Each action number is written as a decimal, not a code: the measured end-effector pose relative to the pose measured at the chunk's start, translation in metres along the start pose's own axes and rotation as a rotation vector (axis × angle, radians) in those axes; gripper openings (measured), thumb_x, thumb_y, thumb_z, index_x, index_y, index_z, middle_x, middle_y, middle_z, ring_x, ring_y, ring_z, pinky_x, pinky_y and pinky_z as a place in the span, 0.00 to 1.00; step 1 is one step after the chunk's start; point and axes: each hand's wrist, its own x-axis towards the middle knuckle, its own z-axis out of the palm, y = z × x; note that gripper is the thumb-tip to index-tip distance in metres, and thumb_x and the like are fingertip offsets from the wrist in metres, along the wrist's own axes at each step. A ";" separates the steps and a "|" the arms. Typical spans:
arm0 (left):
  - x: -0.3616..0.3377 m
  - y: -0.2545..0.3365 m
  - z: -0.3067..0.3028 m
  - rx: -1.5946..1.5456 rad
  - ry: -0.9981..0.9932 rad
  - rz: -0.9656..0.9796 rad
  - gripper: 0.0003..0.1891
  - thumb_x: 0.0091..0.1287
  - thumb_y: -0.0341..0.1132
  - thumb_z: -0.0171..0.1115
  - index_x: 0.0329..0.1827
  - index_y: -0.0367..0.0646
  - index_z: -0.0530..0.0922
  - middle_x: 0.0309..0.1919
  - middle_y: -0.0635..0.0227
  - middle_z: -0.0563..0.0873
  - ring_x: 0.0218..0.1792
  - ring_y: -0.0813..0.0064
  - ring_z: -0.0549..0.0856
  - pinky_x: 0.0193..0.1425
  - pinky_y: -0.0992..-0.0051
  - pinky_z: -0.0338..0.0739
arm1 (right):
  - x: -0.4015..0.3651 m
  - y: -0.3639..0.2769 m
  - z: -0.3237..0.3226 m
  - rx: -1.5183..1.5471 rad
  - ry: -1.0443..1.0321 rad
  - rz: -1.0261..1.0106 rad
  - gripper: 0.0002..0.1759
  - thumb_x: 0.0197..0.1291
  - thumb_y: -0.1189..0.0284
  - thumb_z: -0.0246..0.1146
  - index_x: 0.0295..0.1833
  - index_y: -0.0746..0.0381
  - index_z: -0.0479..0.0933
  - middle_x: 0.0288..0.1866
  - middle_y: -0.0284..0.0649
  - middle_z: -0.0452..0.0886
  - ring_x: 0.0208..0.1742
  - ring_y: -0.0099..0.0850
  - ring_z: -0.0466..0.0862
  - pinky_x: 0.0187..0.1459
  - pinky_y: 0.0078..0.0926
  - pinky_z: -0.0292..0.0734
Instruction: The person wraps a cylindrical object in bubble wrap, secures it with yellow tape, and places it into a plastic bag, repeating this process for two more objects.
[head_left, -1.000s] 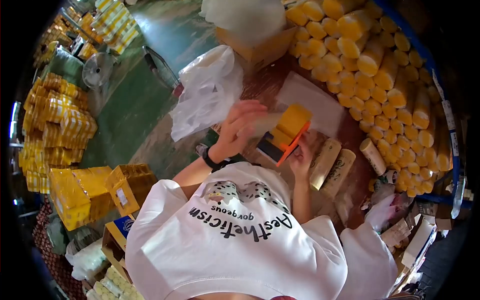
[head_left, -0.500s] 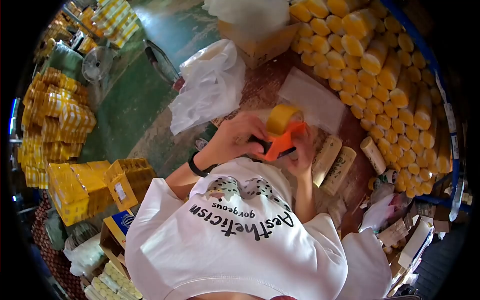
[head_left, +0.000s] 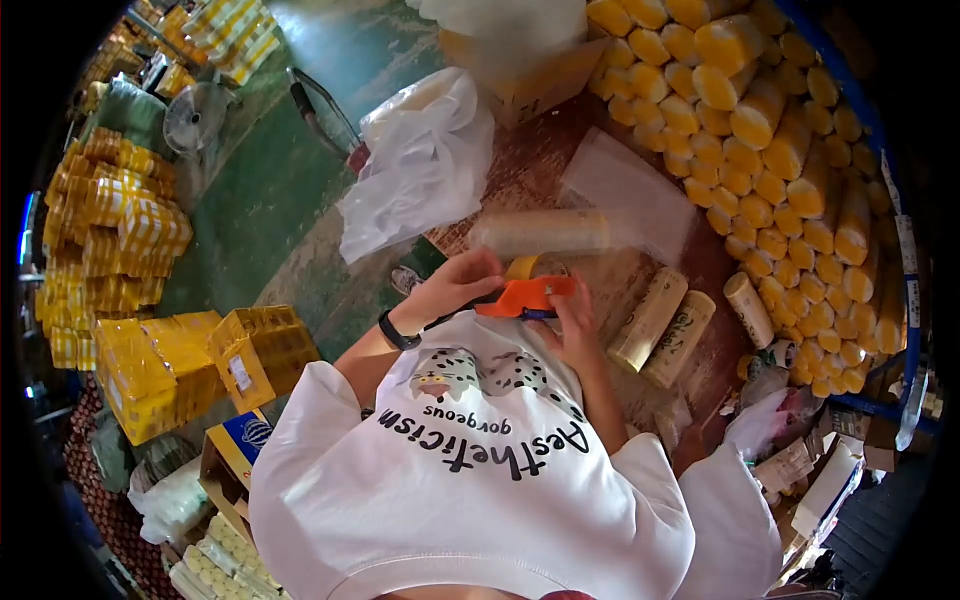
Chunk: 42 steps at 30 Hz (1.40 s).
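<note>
An orange tape dispenser (head_left: 525,297) is held between both hands, just in front of the white shirt. My left hand (head_left: 462,285), with a black band at its wrist, closes on the dispenser's dark handle end. On the other end, the fingers of my right hand (head_left: 568,312) pinch the orange part. The yellow tape roll (head_left: 522,268) shows partly behind the dispenser. Beyond the hands, a clear-wrapped cylinder (head_left: 545,232) lies crosswise on the reddish work surface (head_left: 540,150). A flat translucent sheet (head_left: 630,190) lies to its right.
Wrapped rolls (head_left: 650,320) with dark writing lie right of my hands. A tall stack of yellow-ended rolls (head_left: 770,180) fills the right. White plastic (head_left: 420,160) and an open carton (head_left: 540,85) are ahead. Yellow-taped boxes (head_left: 155,375) and a fan (head_left: 195,120) stand left.
Both hands have drawn the dispenser down toward the shirt and slightly left, turning it more level. The tape roll has dropped lower, and the clear-wrapped cylinder beyond is now plainly visible.
</note>
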 end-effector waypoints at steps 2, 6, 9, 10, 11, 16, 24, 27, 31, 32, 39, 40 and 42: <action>-0.002 0.009 0.005 -0.034 0.042 -0.038 0.08 0.70 0.30 0.58 0.49 0.41 0.74 0.41 0.76 0.79 0.43 0.87 0.76 0.47 0.85 0.71 | 0.006 0.000 -0.001 -0.013 0.038 -0.042 0.17 0.51 0.66 0.71 0.42 0.63 0.76 0.37 0.41 0.84 0.43 0.40 0.84 0.70 0.60 0.53; -0.001 0.013 -0.002 -0.066 0.040 -0.069 0.09 0.68 0.26 0.58 0.50 0.40 0.76 0.43 0.74 0.80 0.44 0.85 0.77 0.50 0.83 0.72 | 0.015 0.006 -0.005 0.047 0.038 -0.109 0.15 0.50 0.67 0.71 0.38 0.64 0.76 0.34 0.42 0.83 0.42 0.40 0.84 0.71 0.60 0.51; 0.000 0.013 -0.008 -0.057 0.005 -0.063 0.08 0.68 0.24 0.57 0.48 0.38 0.77 0.44 0.73 0.81 0.44 0.83 0.79 0.51 0.81 0.73 | 0.018 0.008 -0.006 0.042 0.014 -0.126 0.16 0.50 0.67 0.72 0.38 0.64 0.76 0.33 0.43 0.83 0.40 0.40 0.84 0.71 0.60 0.52; 0.001 0.015 -0.009 -0.059 -0.001 -0.068 0.08 0.68 0.23 0.56 0.47 0.37 0.78 0.43 0.73 0.81 0.44 0.83 0.79 0.52 0.80 0.73 | 0.020 0.008 -0.007 0.032 0.016 -0.134 0.16 0.50 0.67 0.72 0.38 0.64 0.76 0.33 0.43 0.83 0.39 0.40 0.84 0.71 0.60 0.52; 0.002 0.014 -0.010 0.030 0.011 -0.024 0.07 0.67 0.22 0.56 0.47 0.37 0.78 0.43 0.72 0.81 0.44 0.82 0.79 0.52 0.80 0.73 | 0.021 0.007 -0.008 0.022 0.018 -0.140 0.16 0.49 0.67 0.72 0.38 0.65 0.76 0.32 0.44 0.83 0.38 0.41 0.84 0.71 0.60 0.52; 0.005 0.012 -0.002 0.372 0.172 0.174 0.06 0.65 0.18 0.54 0.40 0.34 0.77 0.40 0.68 0.82 0.43 0.79 0.80 0.50 0.79 0.74 | 0.022 0.003 -0.006 0.020 0.021 -0.119 0.18 0.49 0.66 0.72 0.38 0.67 0.76 0.30 0.47 0.82 0.36 0.42 0.84 0.70 0.59 0.55; 0.006 0.030 0.014 0.583 0.472 0.474 0.06 0.61 0.17 0.55 0.37 0.38 0.74 0.31 0.64 0.77 0.32 0.73 0.78 0.38 0.80 0.72 | 0.017 0.007 0.000 0.094 0.084 -0.087 0.20 0.48 0.67 0.74 0.40 0.70 0.76 0.31 0.49 0.82 0.37 0.44 0.85 0.67 0.54 0.62; 0.006 0.048 0.008 0.520 0.591 0.581 0.04 0.63 0.19 0.54 0.38 0.37 0.73 0.32 0.66 0.77 0.33 0.76 0.77 0.39 0.80 0.71 | 0.017 0.006 -0.006 0.110 0.081 -0.038 0.21 0.46 0.68 0.75 0.41 0.69 0.76 0.36 0.50 0.82 0.41 0.44 0.84 0.64 0.50 0.66; 0.006 0.091 -0.016 0.450 0.618 0.550 0.02 0.68 0.23 0.54 0.40 0.38 0.73 0.36 0.70 0.76 0.38 0.80 0.76 0.43 0.80 0.72 | -0.002 0.018 -0.009 0.056 0.069 0.082 0.19 0.47 0.69 0.74 0.41 0.66 0.76 0.40 0.47 0.80 0.46 0.42 0.82 0.54 0.41 0.72; 0.010 0.096 -0.018 0.495 0.564 0.473 0.02 0.69 0.25 0.54 0.41 0.39 0.72 0.37 0.71 0.75 0.39 0.81 0.75 0.45 0.81 0.71 | -0.009 0.022 -0.007 0.031 0.036 0.118 0.19 0.48 0.68 0.73 0.41 0.66 0.76 0.41 0.47 0.80 0.47 0.40 0.81 0.52 0.38 0.73; 0.031 0.121 -0.008 0.650 0.330 0.417 0.08 0.64 0.20 0.58 0.44 0.38 0.74 0.38 0.71 0.76 0.42 0.81 0.78 0.47 0.80 0.76 | -0.026 0.029 0.006 0.723 -0.264 0.624 0.26 0.52 0.61 0.72 0.53 0.64 0.75 0.46 0.44 0.81 0.49 0.34 0.80 0.54 0.30 0.72; 0.030 0.130 -0.001 0.710 0.281 0.418 0.08 0.62 0.19 0.58 0.43 0.37 0.74 0.38 0.69 0.77 0.42 0.79 0.79 0.46 0.80 0.76 | -0.021 0.022 0.004 0.728 -0.272 0.587 0.29 0.51 0.60 0.72 0.55 0.64 0.75 0.47 0.43 0.81 0.49 0.33 0.79 0.54 0.30 0.72; 0.027 0.149 0.013 0.830 0.176 0.424 0.09 0.59 0.16 0.59 0.41 0.36 0.76 0.39 0.67 0.78 0.41 0.76 0.80 0.45 0.79 0.78 | -0.019 0.022 0.006 0.710 -0.350 0.549 0.34 0.50 0.58 0.73 0.60 0.63 0.73 0.48 0.42 0.81 0.49 0.31 0.79 0.55 0.30 0.72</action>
